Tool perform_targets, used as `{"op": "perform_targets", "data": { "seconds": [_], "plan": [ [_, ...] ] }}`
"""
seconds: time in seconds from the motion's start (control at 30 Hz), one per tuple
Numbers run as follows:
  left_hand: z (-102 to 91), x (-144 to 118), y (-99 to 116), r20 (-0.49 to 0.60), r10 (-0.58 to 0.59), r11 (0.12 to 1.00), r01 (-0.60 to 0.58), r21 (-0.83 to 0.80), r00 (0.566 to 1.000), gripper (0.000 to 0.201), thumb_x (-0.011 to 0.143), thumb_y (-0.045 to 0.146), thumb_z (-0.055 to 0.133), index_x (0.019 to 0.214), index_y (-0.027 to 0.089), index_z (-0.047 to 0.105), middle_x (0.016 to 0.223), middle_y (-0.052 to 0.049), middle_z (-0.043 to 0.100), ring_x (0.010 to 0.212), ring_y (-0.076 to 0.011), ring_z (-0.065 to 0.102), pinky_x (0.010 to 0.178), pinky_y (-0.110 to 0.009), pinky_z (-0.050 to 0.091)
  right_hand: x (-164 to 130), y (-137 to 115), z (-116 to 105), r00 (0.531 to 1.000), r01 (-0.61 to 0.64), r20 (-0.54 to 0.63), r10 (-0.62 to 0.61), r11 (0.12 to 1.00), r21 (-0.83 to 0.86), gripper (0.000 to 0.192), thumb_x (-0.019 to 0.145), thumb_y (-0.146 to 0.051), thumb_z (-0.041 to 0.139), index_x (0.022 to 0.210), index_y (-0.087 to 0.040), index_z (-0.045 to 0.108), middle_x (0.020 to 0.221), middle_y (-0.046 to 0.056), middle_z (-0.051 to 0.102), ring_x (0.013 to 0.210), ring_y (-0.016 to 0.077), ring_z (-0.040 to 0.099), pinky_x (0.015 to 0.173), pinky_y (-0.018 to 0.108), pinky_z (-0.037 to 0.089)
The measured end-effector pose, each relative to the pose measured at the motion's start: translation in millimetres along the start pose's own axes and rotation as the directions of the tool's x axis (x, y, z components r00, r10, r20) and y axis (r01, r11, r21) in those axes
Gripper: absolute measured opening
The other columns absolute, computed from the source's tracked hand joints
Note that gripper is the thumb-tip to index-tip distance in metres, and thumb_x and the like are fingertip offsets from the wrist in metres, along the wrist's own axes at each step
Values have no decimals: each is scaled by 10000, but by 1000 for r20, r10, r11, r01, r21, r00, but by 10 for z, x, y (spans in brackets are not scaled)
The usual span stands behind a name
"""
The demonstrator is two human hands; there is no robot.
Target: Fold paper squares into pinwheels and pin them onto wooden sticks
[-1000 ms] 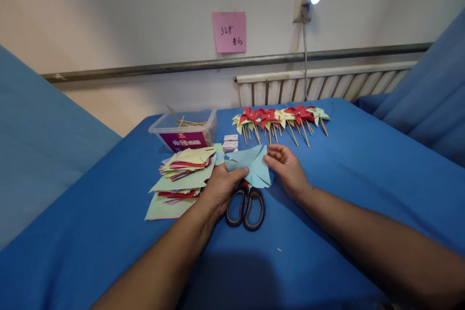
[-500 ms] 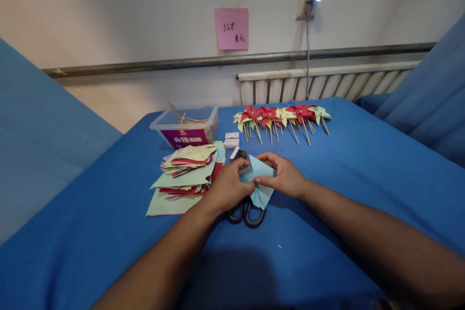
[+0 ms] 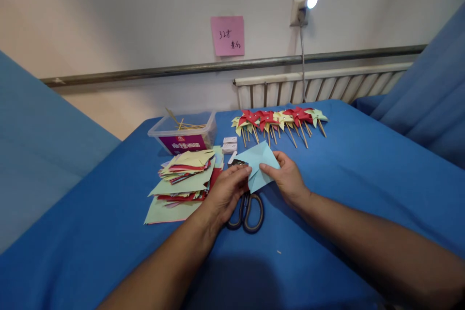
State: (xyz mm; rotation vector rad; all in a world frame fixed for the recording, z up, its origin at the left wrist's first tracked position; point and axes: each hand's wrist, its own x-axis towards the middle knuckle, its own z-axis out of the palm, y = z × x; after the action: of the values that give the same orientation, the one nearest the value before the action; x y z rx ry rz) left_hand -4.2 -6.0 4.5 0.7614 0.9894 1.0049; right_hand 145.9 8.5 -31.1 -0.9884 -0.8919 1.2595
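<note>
A light blue square of paper (image 3: 260, 157), cut and creased toward its middle, is held above the table. My right hand (image 3: 290, 179) pinches its right side, thumb on top and fingers behind. My left hand (image 3: 228, 186) is closed at the paper's lower left edge, fingertips against it; its thumb is partly hidden. Dark-handled scissors (image 3: 253, 218) lie beneath the hands, their blades covered from view. Behind the paper's left corner, a small black item (image 3: 238, 162) is partly hidden.
Stacked coloured paper pieces (image 3: 189, 177) lie to the left. Behind them stands a clear plastic box (image 3: 209, 131) with thin sticks. Small white boxes (image 3: 229, 145) sit near the middle. Several finished pinwheels (image 3: 267, 118) lie at the back on the blue cloth (image 3: 345, 164).
The blue paper has turned and now faces up more flatly, lifted slightly away from me. My left thumb has come off its top, and more of the scissors' handles shows.
</note>
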Motion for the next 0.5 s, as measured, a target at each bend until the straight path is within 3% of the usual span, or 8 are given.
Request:
{"op": "perform_targets", "data": {
  "seconds": [0.2,0.5],
  "plan": [
    [18,14,-39,-36,19,1000,-19,5,999,240,615,230,802,702,136,599,635,-11,627,586,-128,581,598,-255,451,-69,8,40,996,68,63,-64,996,-62,379,621,-323,779,920,-204,578,845,17,682,764,192,636,726,332,512],
    [12,35,-42,-81,-8,996,15,88,997,185,584,188,786,663,110,638,582,-37,640,497,-126,559,519,-249,433,-64,34,31,989,57,144,-44,995,-87,379,665,-327,755,958,-205,547,868,26,672,785,196,639,747,344,518]
  ]
}}
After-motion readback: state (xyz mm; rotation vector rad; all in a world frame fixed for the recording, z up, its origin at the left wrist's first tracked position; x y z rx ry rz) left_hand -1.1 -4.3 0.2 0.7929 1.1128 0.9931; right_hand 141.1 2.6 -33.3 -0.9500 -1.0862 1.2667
